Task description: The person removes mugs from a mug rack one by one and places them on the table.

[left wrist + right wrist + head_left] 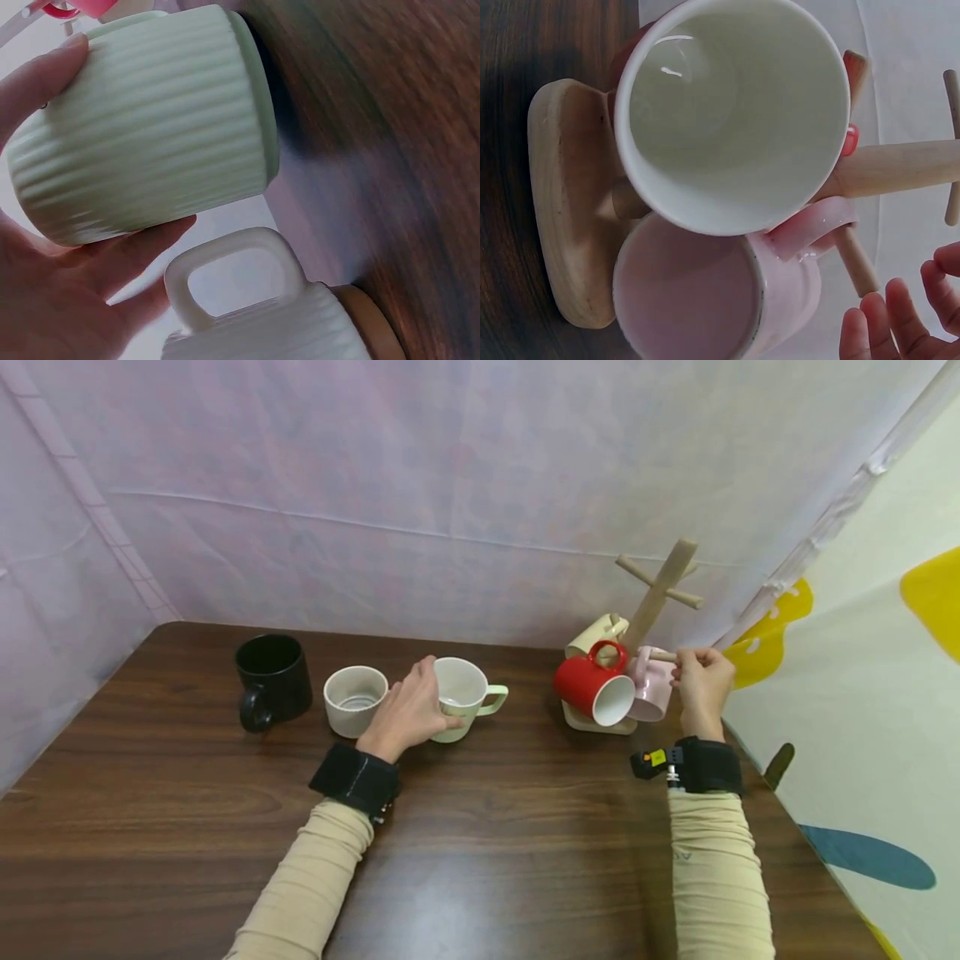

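Note:
My left hand [408, 706] grips a pale green ribbed mug [150, 127], thumb on one side and fingers on the other. Its handle points right in the head view, and the mug is close over the table. Beside that hand stands a white ribbed mug [351, 714] with a tan base. My right hand [703, 685] is at the wooden mug rack [651, 610], fingertips loosely bent by the tip of a peg [857, 262] and holding nothing. On this peg a pink mug [690, 292] hangs by its handle. A red mug [581, 685] with a white inside hangs left of it.
A cream mug [592, 635] hangs behind the red one, and the rack's upper pegs are bare. At the left of the brown wooden table [465, 827] stands a black mug [277, 672]. White cloth [360, 468] hangs along the table's back edge.

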`<state>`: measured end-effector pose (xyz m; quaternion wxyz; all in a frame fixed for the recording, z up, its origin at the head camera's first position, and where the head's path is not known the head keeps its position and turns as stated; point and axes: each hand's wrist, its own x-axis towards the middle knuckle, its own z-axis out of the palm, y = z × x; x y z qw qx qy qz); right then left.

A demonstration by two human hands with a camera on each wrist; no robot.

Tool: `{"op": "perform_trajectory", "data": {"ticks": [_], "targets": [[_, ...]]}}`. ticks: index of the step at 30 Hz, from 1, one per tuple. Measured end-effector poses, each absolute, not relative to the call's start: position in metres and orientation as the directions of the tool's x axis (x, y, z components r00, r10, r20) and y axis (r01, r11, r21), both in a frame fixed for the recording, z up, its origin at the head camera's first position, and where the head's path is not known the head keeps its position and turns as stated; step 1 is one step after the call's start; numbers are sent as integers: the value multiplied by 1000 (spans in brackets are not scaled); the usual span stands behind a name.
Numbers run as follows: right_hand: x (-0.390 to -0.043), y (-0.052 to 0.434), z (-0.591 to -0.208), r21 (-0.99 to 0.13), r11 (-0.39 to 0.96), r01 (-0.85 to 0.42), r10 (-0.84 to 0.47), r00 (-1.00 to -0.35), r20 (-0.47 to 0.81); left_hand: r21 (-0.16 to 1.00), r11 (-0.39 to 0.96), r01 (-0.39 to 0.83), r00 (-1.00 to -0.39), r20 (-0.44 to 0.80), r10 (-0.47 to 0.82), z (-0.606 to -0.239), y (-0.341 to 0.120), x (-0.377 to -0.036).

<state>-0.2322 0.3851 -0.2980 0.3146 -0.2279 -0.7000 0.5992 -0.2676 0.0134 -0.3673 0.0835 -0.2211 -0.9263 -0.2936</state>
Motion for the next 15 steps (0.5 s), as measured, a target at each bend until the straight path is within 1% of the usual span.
{"op": "perform_trajectory", "data": {"ticks": [6, 13, 15], "targets": [[-233, 387, -301, -978, 206, -46, 702, -689, 180, 459, 754, 470, -881, 296, 369, -366, 10, -269], [-236, 389, -307, -943, 333, 26, 692, -686, 225, 431, 777, 459, -885, 303, 354, -368, 8, -268], [-236, 389, -308, -935, 351, 40, 686, -691, 228, 426, 786, 448, -889, 303, 342, -368, 8, -268]]}}
